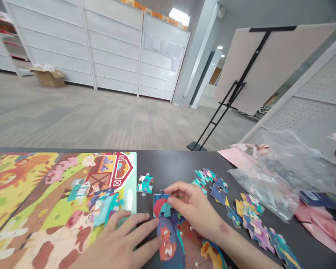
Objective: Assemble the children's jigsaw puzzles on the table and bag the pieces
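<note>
My right hand [189,205] pinches a puzzle piece [160,204] with a red and teal picture, at the top left corner of a partly joined puzzle [168,243]. A fox and a brown animal show on that puzzle. The piece lies against the part below it; whether it is fully seated I cannot tell. My left hand [128,239] lies flat with its fingers spread, the fingertips by the puzzle's left edge. Above sits a loose teal puzzle piece [145,184]. Beside my left hand, several loose pieces [105,211] are heaped on the farm picture puzzle [56,209].
Several loose pieces lie to the right, in a back group [220,188] and a row [257,226] nearer me. Crumpled clear plastic [271,183] and pink wrapping [322,228] cover the right side of the black table [173,164]. An easel [232,97] stands beyond.
</note>
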The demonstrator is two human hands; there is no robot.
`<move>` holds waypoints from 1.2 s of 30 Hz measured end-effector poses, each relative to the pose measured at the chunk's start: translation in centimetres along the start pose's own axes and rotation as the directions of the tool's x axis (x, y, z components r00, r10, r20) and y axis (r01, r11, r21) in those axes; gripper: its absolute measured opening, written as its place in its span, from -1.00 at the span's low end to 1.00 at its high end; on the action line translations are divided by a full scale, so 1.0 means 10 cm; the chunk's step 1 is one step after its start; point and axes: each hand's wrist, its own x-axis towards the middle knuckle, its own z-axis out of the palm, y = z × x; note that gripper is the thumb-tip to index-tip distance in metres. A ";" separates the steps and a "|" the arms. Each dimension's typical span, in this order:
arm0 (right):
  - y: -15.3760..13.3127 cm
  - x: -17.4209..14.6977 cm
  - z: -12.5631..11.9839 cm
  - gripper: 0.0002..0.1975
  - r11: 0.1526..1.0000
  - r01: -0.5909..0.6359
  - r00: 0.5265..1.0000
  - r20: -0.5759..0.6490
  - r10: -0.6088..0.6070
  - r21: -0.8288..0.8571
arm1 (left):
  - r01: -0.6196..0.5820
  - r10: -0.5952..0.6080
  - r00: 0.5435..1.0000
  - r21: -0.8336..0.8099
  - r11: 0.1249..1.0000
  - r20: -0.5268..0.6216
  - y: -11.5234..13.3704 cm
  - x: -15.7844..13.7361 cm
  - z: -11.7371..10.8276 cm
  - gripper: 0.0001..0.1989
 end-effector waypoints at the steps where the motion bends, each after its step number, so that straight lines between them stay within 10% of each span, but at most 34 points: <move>1: 0.02 0.02 0.03 -0.86 0.997 0.041 0.999 -0.009 -0.041 -0.058 | 0.006 -0.006 1.000 -0.011 1.000 0.004 -0.01 -0.01 0.01 -0.50; 12: 0.11 0.08 -0.01 -0.70 0.809 0.343 0.937 0.119 -0.327 -0.477 | 0.022 -0.014 0.998 0.164 0.986 -0.055 0.01 0.10 0.09 -0.70; 36: 0.10 0.02 -0.05 -0.74 0.796 0.381 0.924 0.176 -0.339 -0.470 | 0.066 -0.037 0.983 0.164 0.984 -0.178 -0.02 0.01 0.31 -0.79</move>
